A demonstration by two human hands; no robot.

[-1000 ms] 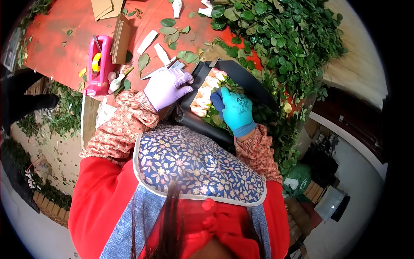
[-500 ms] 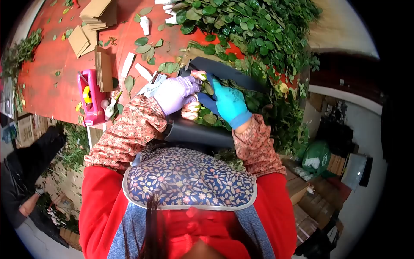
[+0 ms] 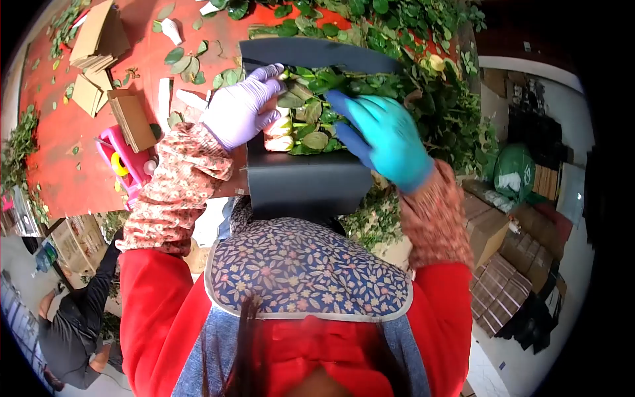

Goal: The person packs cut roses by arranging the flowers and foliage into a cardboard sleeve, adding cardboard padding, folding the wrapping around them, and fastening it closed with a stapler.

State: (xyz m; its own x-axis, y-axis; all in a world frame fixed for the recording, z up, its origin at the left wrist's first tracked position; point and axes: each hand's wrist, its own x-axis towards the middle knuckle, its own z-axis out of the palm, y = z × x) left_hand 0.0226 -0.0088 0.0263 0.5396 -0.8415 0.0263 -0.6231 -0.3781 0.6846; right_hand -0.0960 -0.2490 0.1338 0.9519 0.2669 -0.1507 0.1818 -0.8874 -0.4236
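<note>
Pale pink-and-white roses (image 3: 278, 143) lie in a black trough-like holder (image 3: 304, 175), their leafy stems (image 3: 311, 119) pointing right. My left hand (image 3: 235, 112), in a lavender glove, is at the flower heads with its fingers spread, thumb on the near side and fingertips on the far side. Its palm hides some of the blooms. Over the stems is my right hand (image 3: 393, 142) in a teal glove with dark blue fingertips. Its fingers are stretched out and apart, with nothing gripped between them.
Folded cardboard pieces (image 3: 92, 46) and a pink tape dispenser (image 3: 126, 162) sit on the red table (image 3: 49, 142). Loose leaves and white paper strips (image 3: 165, 99) lie nearby. More greenery (image 3: 456, 132) heaps at right. Boxes (image 3: 486, 231) are stacked beyond; another person (image 3: 76, 331) is at lower left.
My right hand has drawn back to the right, off the flower heads. My left hand has opened and shifted left in view. The roses now lie lined up in the holder.
</note>
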